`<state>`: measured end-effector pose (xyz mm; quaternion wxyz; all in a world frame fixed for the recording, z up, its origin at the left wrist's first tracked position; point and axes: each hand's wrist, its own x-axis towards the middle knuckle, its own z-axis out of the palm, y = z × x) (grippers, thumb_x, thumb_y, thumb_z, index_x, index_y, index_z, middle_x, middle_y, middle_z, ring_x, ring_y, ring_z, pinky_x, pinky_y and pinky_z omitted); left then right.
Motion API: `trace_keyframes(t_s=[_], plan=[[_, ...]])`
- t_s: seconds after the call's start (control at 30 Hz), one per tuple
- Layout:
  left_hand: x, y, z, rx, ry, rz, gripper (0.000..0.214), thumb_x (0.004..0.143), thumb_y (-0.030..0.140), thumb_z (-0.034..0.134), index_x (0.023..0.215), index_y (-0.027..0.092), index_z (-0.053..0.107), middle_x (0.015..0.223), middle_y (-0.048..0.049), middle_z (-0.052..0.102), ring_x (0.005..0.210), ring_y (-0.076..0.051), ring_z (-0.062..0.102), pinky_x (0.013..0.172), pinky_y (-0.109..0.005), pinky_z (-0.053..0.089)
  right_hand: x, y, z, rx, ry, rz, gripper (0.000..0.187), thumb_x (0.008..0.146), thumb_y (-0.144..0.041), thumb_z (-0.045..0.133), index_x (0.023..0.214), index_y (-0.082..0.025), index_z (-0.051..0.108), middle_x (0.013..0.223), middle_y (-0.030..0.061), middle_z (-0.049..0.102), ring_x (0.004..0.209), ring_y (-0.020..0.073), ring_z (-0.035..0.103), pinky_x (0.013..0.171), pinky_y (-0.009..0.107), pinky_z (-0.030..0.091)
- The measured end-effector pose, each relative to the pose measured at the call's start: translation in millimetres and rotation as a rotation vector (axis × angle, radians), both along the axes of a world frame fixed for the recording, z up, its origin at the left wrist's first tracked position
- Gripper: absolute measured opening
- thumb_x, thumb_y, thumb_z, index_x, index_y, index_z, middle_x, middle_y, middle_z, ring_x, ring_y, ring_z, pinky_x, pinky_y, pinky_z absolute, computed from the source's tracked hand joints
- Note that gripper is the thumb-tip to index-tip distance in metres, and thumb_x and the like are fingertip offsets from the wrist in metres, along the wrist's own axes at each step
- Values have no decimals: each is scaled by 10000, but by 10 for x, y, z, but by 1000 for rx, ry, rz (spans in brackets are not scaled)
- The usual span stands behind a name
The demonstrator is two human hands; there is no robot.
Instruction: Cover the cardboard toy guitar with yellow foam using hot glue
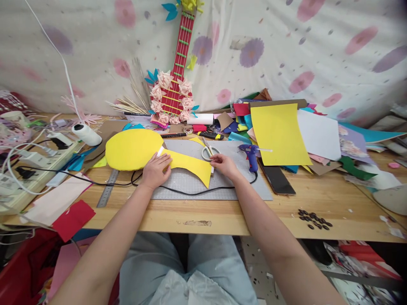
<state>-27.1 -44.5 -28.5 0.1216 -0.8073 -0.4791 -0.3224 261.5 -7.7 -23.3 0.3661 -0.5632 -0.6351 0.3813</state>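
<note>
A large yellow foam-sheet cut-out (135,149) lies flat, long side running left to right. Its left part is a broad, rounded oval resting on the wooden tabletop (318,199). To the right it narrows to a waist crossed by a small white strip, then flares into a pointed tail on the grey cutting mat (241,186). Just behind that tail lie white-handled scissors (208,151), blades pointing away, seemingly closed.

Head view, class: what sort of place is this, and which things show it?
Probably a craft workbench: coloured paper sheets heaped on the wooden table, a glue gun and scissors on the grey cutting mat, and a handmade paper guitar leaning against the floral cloth.
</note>
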Motion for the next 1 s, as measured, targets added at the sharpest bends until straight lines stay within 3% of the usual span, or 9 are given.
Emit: trace_keyframes(t_s=[0.1, 0.2, 0.3, 0.43, 0.53, 0.7, 1.0], plan=[[-14, -8, 10, -24, -13, -15, 417, 774, 175, 468, 1166, 224, 600, 1154, -60, 652, 1094, -219, 597, 1070, -460, 360, 9, 10, 2, -10, 2, -7, 184, 658, -147, 631, 842, -162, 641, 719, 4, 642, 685, 126, 575, 695, 274, 456], [-34, -13, 14, -12, -37, 1, 613, 749, 134, 468, 1355, 199, 412, 1281, -73, 569, 1114, -222, 582, 1087, -440, 347, 17, 8, 12, -27, 13, -12, 194, 651, -140, 631, 844, -155, 639, 715, 4, 636, 681, 124, 574, 697, 271, 453], [-50, -11, 9, 4, -78, 45, 709, 735, 121, 481, 1415, 179, 289, 1373, -86, 478, 1174, -241, 536, 1071, -429, 369, 25, -5, 21, -24, 4, 4, 226, 657, -167, 630, 882, -154, 638, 714, 3, 629, 684, 130, 569, 686, 271, 440], [-48, -4, 4, -15, -117, 64, 774, 745, 113, 473, 1450, 153, 156, 1258, -85, 586, 1179, -237, 531, 1060, -444, 378, 30, -15, 3, 19, -31, 33, 243, 701, -265, 623, 923, -166, 630, 712, -3, 614, 690, 136, 559, 667, 271, 423], [-31, -6, 13, -19, -68, 55, 655, 779, 137, 454, 1412, 173, 286, 1181, -71, 638, 1106, -216, 586, 1093, -456, 326, 31, -1, -24, 14, -38, 52, 252, 679, -237, 639, 921, -170, 626, 697, -14, 609, 678, 130, 555, 652, 261, 417], [9, -16, 41, -8, 16, 34, 338, 843, 240, 441, 1138, 222, 605, 1149, -66, 655, 1096, -217, 596, 1119, -509, 246, 44, 18, -21, 11, -38, 34, 223, 644, -163, 634, 868, -170, 637, 688, -18, 618, 661, 124, 555, 658, 263, 425], [27, -18, 52, -5, 13, -9, 273, 849, 280, 469, 1035, 230, 662, 1123, -62, 667, 1073, -217, 609, 1130, -529, 211, 106, 8, 19, -36, -8, 51, 208, 650, -180, 642, 857, -161, 647, 671, -13, 608, 650, 121, 553, 637, 251, 435]])
